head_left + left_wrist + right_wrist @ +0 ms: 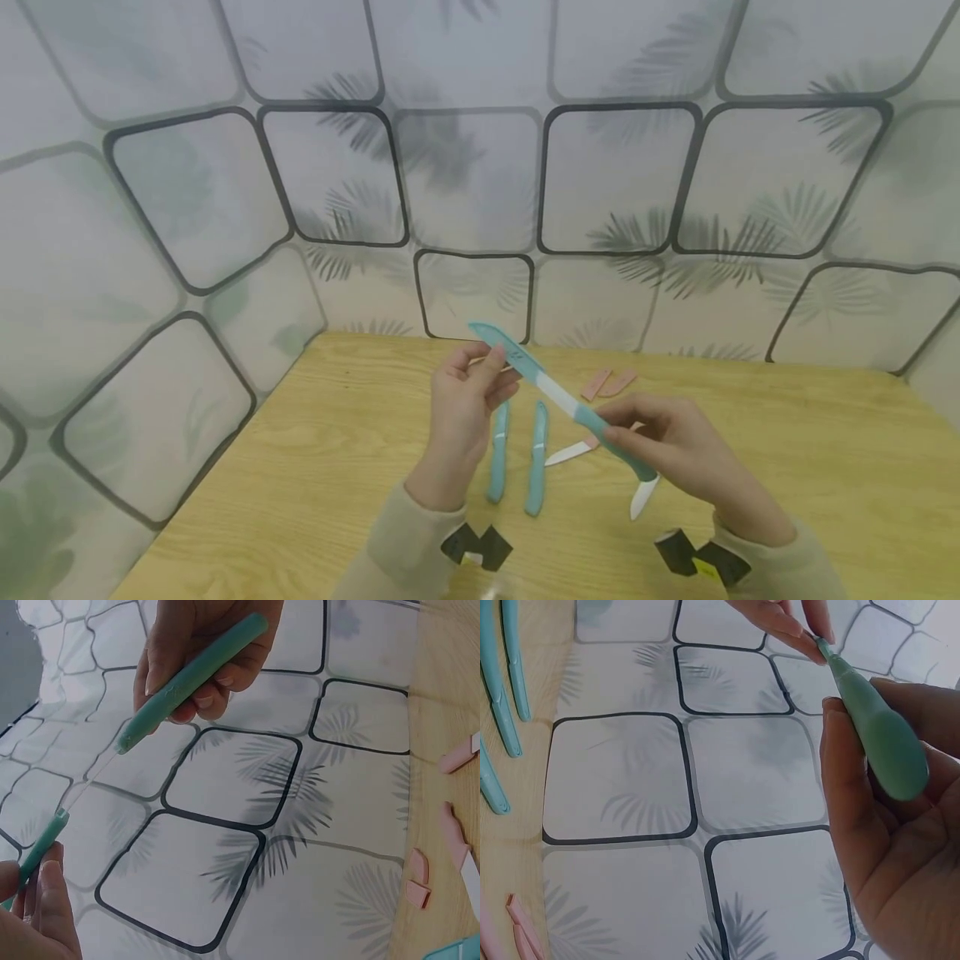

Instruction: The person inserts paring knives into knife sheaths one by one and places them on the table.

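Both hands hold one teal knife in the air over the table. The left hand (467, 408) pinches its teal blade cover (519, 357), thumb on the near side. The right hand (686, 446) grips the teal handle (618, 446) between thumb and fingers. A stretch of white blade (557, 393) shows bare between cover and handle, while the tip is inside the cover. In the left wrist view, the handle (191, 686) slants above the cover (43, 844), with the thin blade joining them. The right wrist view shows the rounded handle end (900, 761) close up.
Below the hands lie covered teal knives (498, 458), (536, 458), three in the right wrist view. Pink-handled knives (454, 834) with bare white blades (567, 453), (643, 498) lie nearby. Two pink covers (596, 384), (619, 383) lie toward the patterned wall (472, 183) behind the wooden table (300, 467).
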Motion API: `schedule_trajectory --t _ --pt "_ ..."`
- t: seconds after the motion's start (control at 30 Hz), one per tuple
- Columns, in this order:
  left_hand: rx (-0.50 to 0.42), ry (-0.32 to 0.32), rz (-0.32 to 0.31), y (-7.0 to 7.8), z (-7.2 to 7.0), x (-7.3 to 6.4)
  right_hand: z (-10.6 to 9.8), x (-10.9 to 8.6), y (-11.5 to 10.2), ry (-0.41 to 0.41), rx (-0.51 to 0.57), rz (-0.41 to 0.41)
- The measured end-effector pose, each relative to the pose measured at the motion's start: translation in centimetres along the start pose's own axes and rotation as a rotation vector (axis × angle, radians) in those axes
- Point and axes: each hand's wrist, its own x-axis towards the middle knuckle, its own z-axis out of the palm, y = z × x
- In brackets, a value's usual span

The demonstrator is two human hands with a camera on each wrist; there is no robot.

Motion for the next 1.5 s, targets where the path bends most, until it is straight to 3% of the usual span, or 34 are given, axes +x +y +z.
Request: schedule_trajectory --t 0.73,1.5 --pt "0.074 -0.031 -0.068 -1.0 1.0 -0.2 -0.5 0.5 -0.5 0.015 0.011 -0.022" --pt "0.1 -0.063 -0.081 -1.9 1.2 -0.7 -0.3 0.2 -0.5 0.039 0.008 -0.009"
